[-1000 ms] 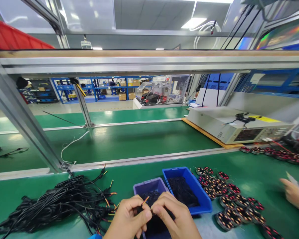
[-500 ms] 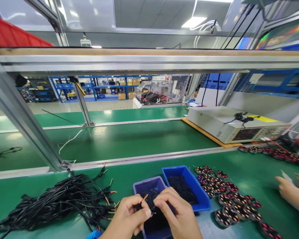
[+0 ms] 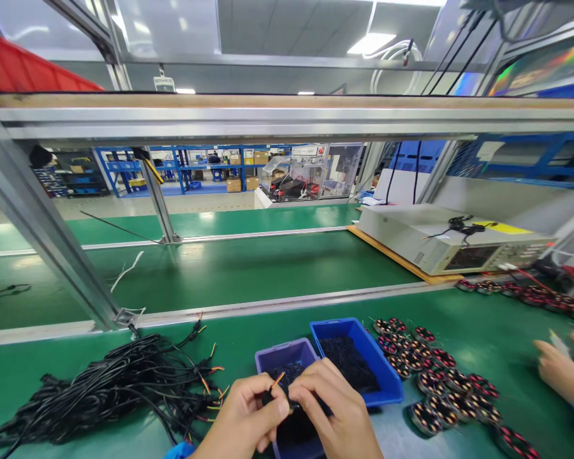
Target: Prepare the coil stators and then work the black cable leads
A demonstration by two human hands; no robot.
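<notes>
My left hand (image 3: pixel 251 414) is closed on a black cable end (image 3: pixel 269 396), with thin red and yellow wires sticking up between the fingers. Close beside it, my right hand (image 3: pixel 337 408) pinches at the same spot; what its fingertips hold is too small to make out. Both hands are over a purple bin (image 3: pixel 287 352) containing small black parts. A blue bin (image 3: pixel 387 389) with black pieces stands just right of it. Left of my hands lies a bundle of black cables (image 3: pixel 100 382) with red and yellow wire ends.
Several round motor parts with copper windings (image 3: pixel 430 382) lie right of the bins. Another person's hands (image 3: pixel 559 363) are at the far right edge. A grey instrument (image 3: pixel 440 236) sits on a board behind. A metal frame post (image 3: pixel 52 223) rises at left.
My right hand has shifted slightly left, and its fingertips are now nearer my left hand. The white strip on the far green surface has moved a little left.
</notes>
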